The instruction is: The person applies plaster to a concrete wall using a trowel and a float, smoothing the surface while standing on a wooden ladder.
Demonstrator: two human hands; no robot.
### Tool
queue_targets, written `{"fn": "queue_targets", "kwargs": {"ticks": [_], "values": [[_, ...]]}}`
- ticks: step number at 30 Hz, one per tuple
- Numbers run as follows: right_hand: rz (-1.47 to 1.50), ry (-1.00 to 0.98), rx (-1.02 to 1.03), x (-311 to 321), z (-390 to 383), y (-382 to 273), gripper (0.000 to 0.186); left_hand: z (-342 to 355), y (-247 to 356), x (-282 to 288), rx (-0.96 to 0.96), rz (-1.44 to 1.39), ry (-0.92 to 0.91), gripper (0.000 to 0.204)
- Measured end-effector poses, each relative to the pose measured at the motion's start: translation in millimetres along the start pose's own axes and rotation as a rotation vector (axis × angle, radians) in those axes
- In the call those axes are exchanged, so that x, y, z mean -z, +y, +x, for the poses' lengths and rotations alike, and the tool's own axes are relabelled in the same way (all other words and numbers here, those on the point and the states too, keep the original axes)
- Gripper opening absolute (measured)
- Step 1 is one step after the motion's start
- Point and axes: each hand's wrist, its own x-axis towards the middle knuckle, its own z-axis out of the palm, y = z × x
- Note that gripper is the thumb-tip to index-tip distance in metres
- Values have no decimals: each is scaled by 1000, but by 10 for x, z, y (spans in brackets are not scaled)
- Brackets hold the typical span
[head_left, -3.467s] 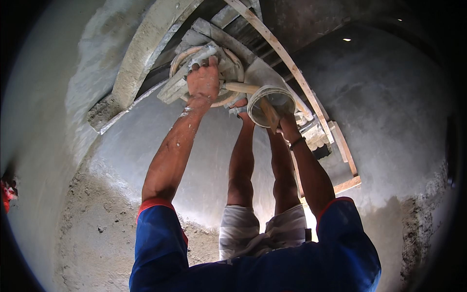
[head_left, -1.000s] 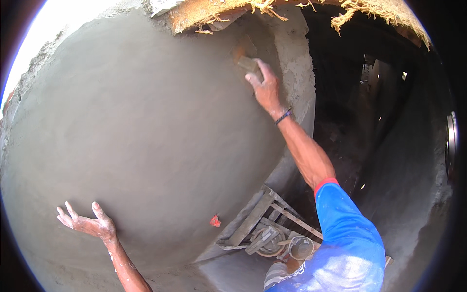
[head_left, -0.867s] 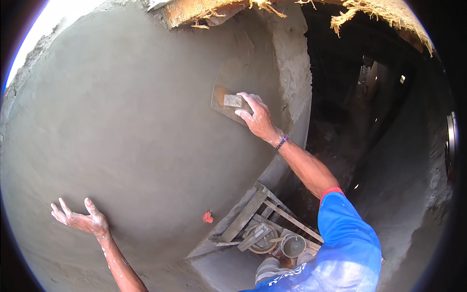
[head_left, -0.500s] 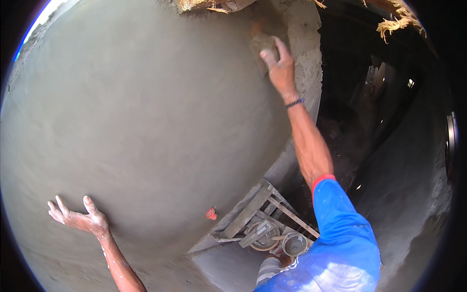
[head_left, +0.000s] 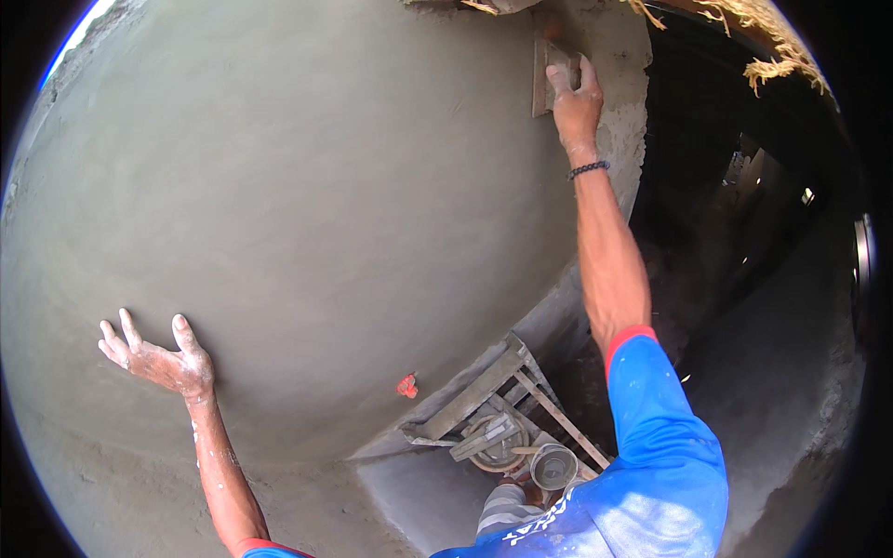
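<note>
A smooth grey plastered wall (head_left: 335, 186) fills most of the head view. My right hand (head_left: 578, 98) grips a flat plastering float (head_left: 545, 79) against the plaster near its top right edge, beside a rough pale strip. My left hand (head_left: 158, 358), dusted white, is open with fingers spread against the wall at the lower left. A small red object (head_left: 406, 385) shows on the wall to the right of my left hand; what it is I cannot tell.
Below are wooden planks (head_left: 549, 409), a bucket (head_left: 553, 465) and a round tub (head_left: 493, 456) with boards across it, near my legs. A dark recess (head_left: 707, 260) lies to the right. Ragged fibrous wood (head_left: 777, 65) overhangs along the top.
Since half a second ago my right hand and the float have moved up and right along the top edge. My left hand sits higher in the picture, still open on the wall.
</note>
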Motion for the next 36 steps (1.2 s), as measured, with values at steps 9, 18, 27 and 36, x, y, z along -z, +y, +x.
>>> {"fn": "queue_targets", "kwargs": {"ticks": [9,18,27,36], "values": [[-58,-297,403,-303,-2152,-635,55,-60,-12,-77,20,-29,-15,75],[-224,224,-232,-181,-1348,175,60,-27,121,-108,5,-77,17,71],[-37,-210,393,-665,-1520,-1437,53,-66,-54,-34,20,-47,25,68],[18,-365,395,-653,-2446,-1646,49,-160,-28,-62,13,-29,13,68]]}}
